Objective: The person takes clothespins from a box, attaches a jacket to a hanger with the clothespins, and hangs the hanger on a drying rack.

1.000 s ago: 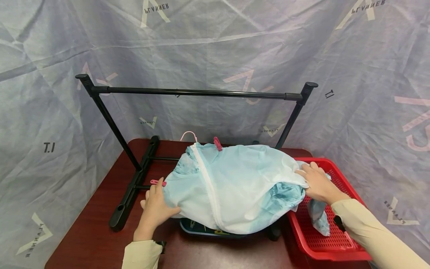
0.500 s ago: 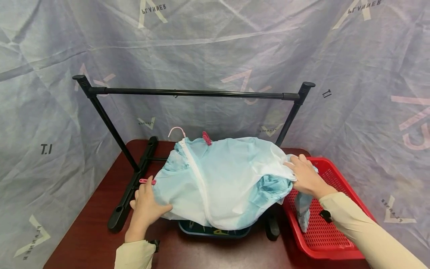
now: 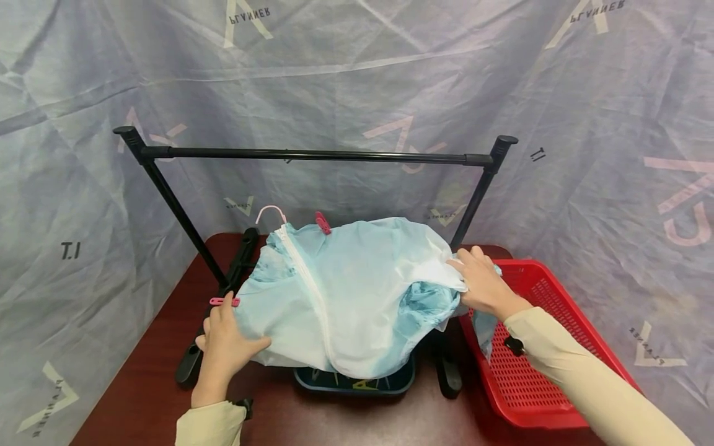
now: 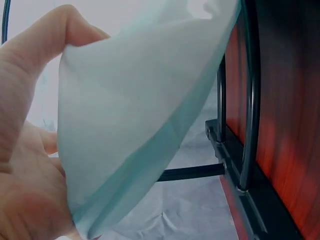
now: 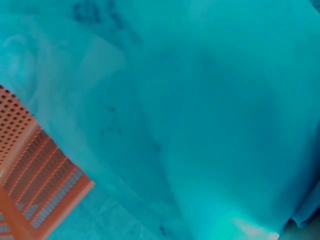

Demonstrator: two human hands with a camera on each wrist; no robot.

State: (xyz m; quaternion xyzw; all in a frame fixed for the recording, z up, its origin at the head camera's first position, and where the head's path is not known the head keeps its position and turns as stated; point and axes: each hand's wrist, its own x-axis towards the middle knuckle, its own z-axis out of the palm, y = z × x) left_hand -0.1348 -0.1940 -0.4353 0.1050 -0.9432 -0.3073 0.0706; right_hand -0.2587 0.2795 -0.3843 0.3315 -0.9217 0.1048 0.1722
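Observation:
A light blue and white zip jacket (image 3: 357,291) on a pink hanger (image 3: 271,210) is stretched between both hands above the table. My left hand (image 3: 225,347) grips its left edge; in the left wrist view the thumb (image 4: 65,30) lies on the near side of the cloth, with fingers behind. A pink clothespin (image 3: 224,301) is at that hand's fingertips. Another pink clothespin (image 3: 322,223) sits at the jacket's top edge. My right hand (image 3: 484,285) holds the right side, with a sleeve end (image 3: 484,331) hanging below it. Blue cloth (image 5: 200,110) fills the right wrist view, hiding those fingers.
Behind the jacket stands a black rack, its top bar (image 3: 312,154) spanning two posts. A red perforated basket (image 3: 535,396) is at the right. A dark tray (image 3: 354,390) shows under the jacket on the brown table (image 3: 134,384).
Both hands have carried the jacket left and slightly up. Its hanging sleeve has shifted toward the basket's left side and rises out of it. More of the basket and right rack foot shows.

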